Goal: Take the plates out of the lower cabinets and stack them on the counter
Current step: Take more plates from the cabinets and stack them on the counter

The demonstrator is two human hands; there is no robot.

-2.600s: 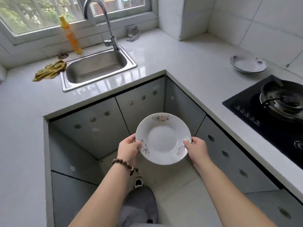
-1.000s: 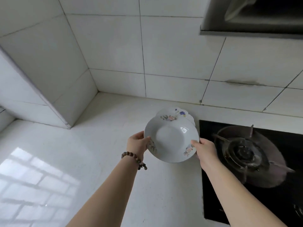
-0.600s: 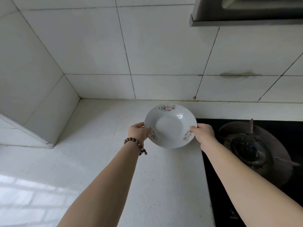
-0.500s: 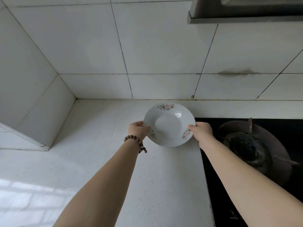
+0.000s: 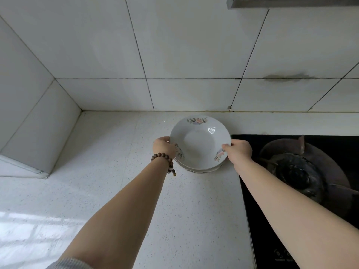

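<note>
1. A head-worn camera looks down along two bare forearms reaching to the back of a white speckled counter (image 5: 116, 181).
2. Between the hands is a floral plate (image 5: 200, 141), white and deep, with pink flower prints on its rim. It is at the back of the counter, near the tiled wall (image 5: 174, 55) and just left of a black glass hob (image 5: 291, 230).
3. The floral plate is nested over a lower plate (image 5: 200, 170), of which only the near edge shows as a thin white crescent (whether the two are fully touching cannot be told).
4. The left hand (image 5: 164, 147) grips the plate's left rim, with the thumb over the top edge. Its fingers are tucked under the rim and hidden.
5. The right hand (image 5: 238, 152) pinches the right rim, with the thumb tip on top by a flower print and the fingers curled underneath.
6. A bracelet of brown wooden beads (image 5: 165, 161) circles the left wrist, and a grey sleeve (image 5: 68, 264) shows at the bottom edge.
7. A dark round shape (image 5: 297, 171) sits on the hob, either a pan or a burner.
8. A grey-brown stain (image 5: 287, 77) marks one wall tile, below the edge of a range hood (image 5: 291, 2).
</note>
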